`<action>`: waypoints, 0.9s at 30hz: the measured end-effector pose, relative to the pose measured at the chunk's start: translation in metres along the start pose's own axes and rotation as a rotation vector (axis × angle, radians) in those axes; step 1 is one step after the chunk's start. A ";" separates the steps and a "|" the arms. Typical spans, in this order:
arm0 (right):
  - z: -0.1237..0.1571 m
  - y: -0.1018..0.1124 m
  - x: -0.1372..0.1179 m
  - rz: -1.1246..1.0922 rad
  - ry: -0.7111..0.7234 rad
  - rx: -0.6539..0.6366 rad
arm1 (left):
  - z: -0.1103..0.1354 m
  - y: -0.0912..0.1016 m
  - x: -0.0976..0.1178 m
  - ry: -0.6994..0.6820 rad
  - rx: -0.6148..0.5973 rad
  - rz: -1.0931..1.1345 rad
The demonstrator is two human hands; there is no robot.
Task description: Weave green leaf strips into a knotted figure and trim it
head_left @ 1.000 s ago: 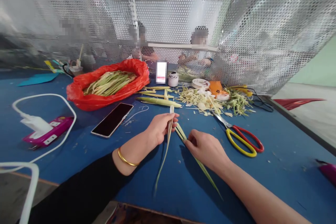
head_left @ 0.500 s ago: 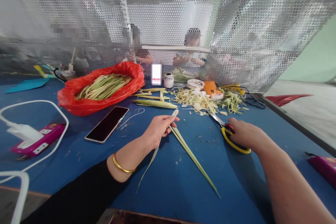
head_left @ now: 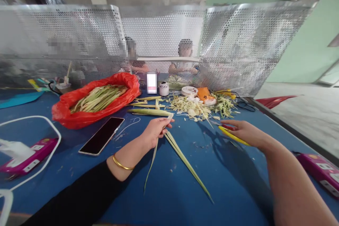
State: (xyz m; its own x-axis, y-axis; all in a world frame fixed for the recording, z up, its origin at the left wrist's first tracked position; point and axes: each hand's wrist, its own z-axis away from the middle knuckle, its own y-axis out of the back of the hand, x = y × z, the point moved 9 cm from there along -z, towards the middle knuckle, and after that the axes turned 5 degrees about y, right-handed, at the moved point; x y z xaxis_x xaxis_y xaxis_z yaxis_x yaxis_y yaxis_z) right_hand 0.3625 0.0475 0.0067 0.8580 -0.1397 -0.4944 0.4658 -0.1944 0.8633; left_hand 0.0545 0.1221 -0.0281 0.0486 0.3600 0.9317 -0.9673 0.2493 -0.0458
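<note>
Pinched in my left hand (head_left: pixel 156 130) are several pale green leaf strips (head_left: pixel 188 163); their whitish end pokes up past the fingertips, and the long tails hang down over the table. To the right, my right hand (head_left: pixel 245 132) grips a pair of scissors (head_left: pixel 233 136) with yellow and red handles, lifted a little off the blue table (head_left: pixel 169 192). The scissor blades point left toward the trimmings and look blurred. Just beyond my left hand lies a long green husk (head_left: pixel 148 112), with thinner yellowish pieces behind it.
A red plastic bag (head_left: pixel 79 122) full of leaf strips stands at the left, with a phone (head_left: pixel 102 136) in front. Purple power strips (head_left: pixel 37 155) lie at both sides. Trimmings (head_left: pixel 190 105), a tape roll (head_left: pixel 189 90) and a small jar (head_left: pixel 164 89) sit before the perforated metal screen (head_left: pixel 161 21); people sit behind it.
My right hand has picked the scissors up from the table, and their shadow now falls below. My left hand still holds the strips. The camera view has tilted up and shifted slightly right.
</note>
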 end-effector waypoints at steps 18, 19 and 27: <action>-0.002 -0.052 -0.049 -0.669 0.045 -0.100 | -0.045 -0.033 0.015 -0.035 -0.019 -0.053; -0.002 -0.055 -0.051 -0.637 0.076 -0.125 | -0.046 -0.034 0.015 -0.033 -0.020 -0.058; 0.003 -0.062 -0.066 -0.451 0.180 -0.212 | -0.051 -0.051 0.012 -0.017 -0.075 -0.070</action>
State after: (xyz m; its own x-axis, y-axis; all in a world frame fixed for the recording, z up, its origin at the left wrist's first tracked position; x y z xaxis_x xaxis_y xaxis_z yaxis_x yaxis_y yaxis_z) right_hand 0.2760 0.0663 -0.0143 0.5775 0.0847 -0.8120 0.8145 0.0064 0.5801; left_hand 0.1170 0.1597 -0.0335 0.1111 0.3243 0.9394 -0.9403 0.3402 -0.0062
